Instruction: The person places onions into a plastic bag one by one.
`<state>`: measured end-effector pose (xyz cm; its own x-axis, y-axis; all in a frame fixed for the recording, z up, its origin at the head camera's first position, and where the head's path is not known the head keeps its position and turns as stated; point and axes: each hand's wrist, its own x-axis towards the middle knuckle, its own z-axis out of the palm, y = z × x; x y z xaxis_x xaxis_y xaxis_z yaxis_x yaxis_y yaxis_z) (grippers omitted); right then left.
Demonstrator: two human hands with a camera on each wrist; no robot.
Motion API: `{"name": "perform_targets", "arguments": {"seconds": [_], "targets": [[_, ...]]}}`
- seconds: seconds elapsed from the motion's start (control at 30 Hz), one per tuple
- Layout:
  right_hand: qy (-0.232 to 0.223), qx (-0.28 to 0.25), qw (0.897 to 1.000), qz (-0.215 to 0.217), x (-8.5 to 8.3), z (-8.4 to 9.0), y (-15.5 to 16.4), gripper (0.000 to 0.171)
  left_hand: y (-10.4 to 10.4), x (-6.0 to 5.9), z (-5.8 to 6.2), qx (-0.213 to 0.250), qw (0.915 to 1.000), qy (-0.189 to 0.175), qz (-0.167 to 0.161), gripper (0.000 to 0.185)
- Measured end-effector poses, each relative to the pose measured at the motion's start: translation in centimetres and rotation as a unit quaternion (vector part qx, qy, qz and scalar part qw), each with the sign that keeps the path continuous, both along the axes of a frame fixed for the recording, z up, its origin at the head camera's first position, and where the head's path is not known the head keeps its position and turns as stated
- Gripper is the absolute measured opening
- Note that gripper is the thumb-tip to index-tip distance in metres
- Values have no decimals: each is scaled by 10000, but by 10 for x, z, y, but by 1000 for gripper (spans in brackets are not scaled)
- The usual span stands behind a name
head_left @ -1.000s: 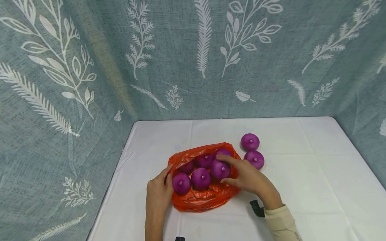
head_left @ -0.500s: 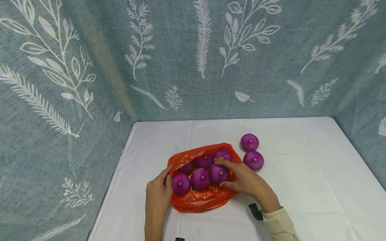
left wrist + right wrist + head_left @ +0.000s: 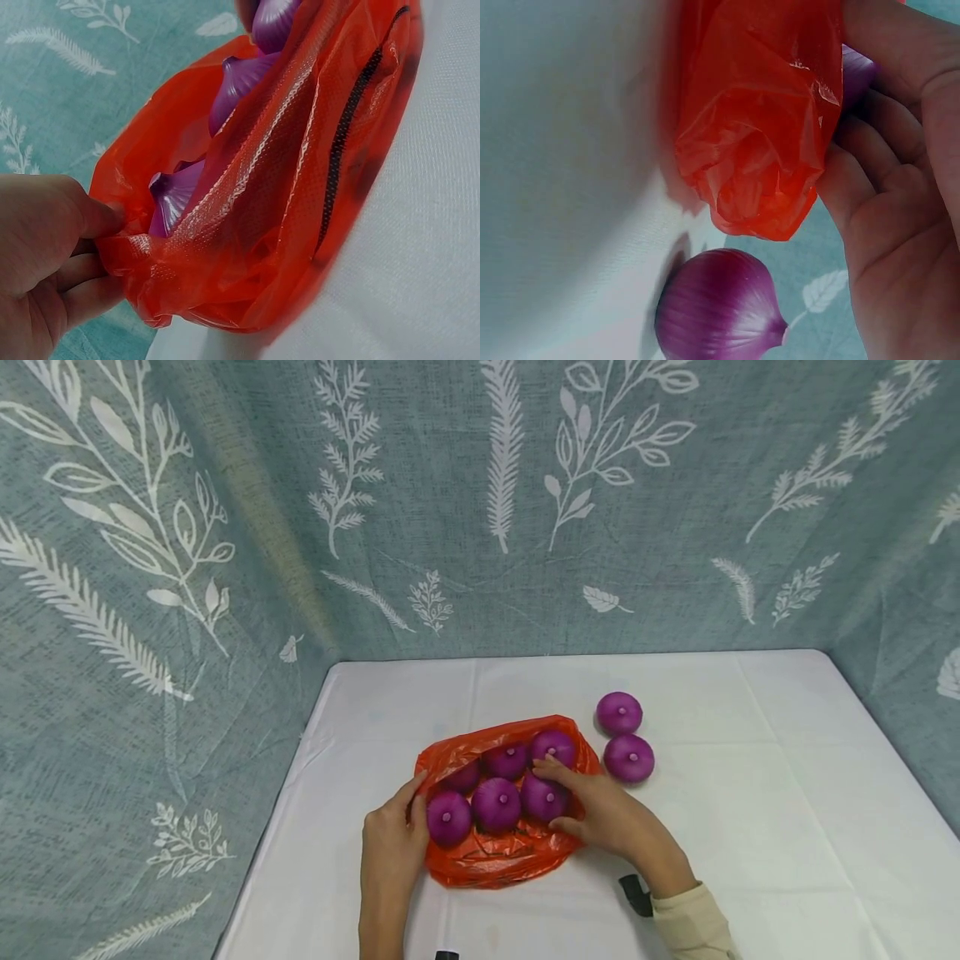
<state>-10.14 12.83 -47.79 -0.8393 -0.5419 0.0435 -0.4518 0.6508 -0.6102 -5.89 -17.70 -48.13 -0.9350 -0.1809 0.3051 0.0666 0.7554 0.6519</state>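
A red plastic bag (image 3: 487,868) lies open on the table with several purple onions in it, their pale tips facing up in the head view. My left hand (image 3: 392,835) pinches the bag's left edge between thumb and fingers, as the left wrist view also shows for the bag's crumpled side (image 3: 225,292). At the bag's right end my right hand (image 3: 618,814) holds an onion (image 3: 537,795) between thumb and fingers, low among the others. In the right wrist view the bag's folds (image 3: 750,142) hide most of that onion.
Two more purple onions, a far one (image 3: 619,712) and a nearer one (image 3: 629,758), sit on the white tablecloth (image 3: 750,827) just right of the bag. A patterned green curtain (image 3: 450,527) hangs behind and beside the table.
My right hand has moved slightly left and down in the head view, bringing its onion lower beside the others in the bag. The left hand keeps its place on the bag's edge.
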Motion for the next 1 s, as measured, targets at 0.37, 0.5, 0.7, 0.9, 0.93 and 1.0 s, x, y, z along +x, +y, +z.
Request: {"name": "perform_targets", "arguments": {"seconds": [0.37, 0.5, 0.7, 0.9, 0.93, 1.0], "targets": [[76, 183, 9998, -53, 1, -3, -1, 81, 0, -2, -1, -36, 10000, 14, -47, 34], [46, 242, 9997, -43, 1, -5, -2, 82, 0, -3, -2, -25, 10000, -3, -52, 34], [65, 258, 9996, -60, 2, -4, -2, 83, 0, -3, -2, -45, 10000, -4, -55, 34], [73, 239, 9996, -97, 4, -3, 0, 82, 0, -3, -1, -51, 10000, -16, -63, 34], [87, 228, 9997, -88, 4, -3, 0, 82, 0, -3, -1, -66, 10000, -27, -50, 34], [134, 188, 9997, -68, 4, -3, 1, 80, 0, -2, -2, -72, 10000, -59, -18, 34]]}}
